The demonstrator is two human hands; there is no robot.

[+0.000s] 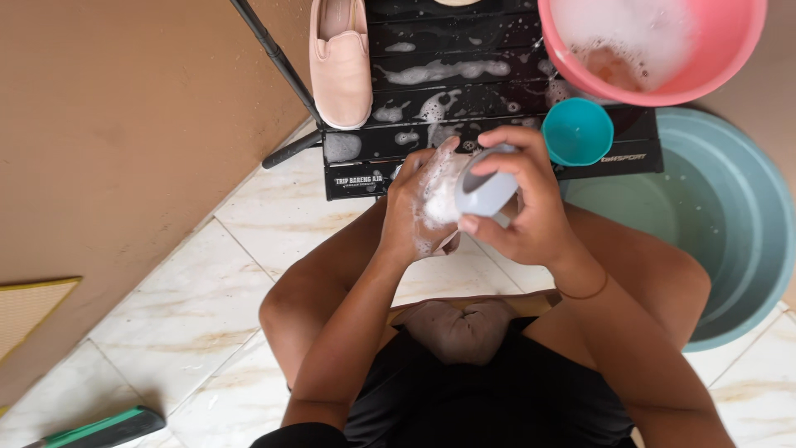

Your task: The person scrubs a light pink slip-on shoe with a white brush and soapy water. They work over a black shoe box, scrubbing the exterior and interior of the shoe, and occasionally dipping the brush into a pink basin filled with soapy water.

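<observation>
My left hand (pixel 412 211), covered in white foam, grips a soapy pale pink shoe (pixel 446 242), mostly hidden behind my fingers and suds. My right hand (pixel 531 207) is closed around a rounded grey-blue scrubbing brush (pixel 485 189) pressed against the foamy shoe. Both hands are just in front of the near edge of a low black slatted table (pixel 464 62) streaked with suds. A second pale pink slip-on shoe (pixel 340 62) lies on the table's left end, sole side down.
A pink basin (pixel 721 58) of sudsy water stands on the table's right end, a small teal scoop (pixel 578 131) beside it. A large grey-green tub (pixel 738 241) sits on the tiled floor at right. A green-handled tool (pixel 108 427) lies bottom left, near a yellow mat (pixel 29 303).
</observation>
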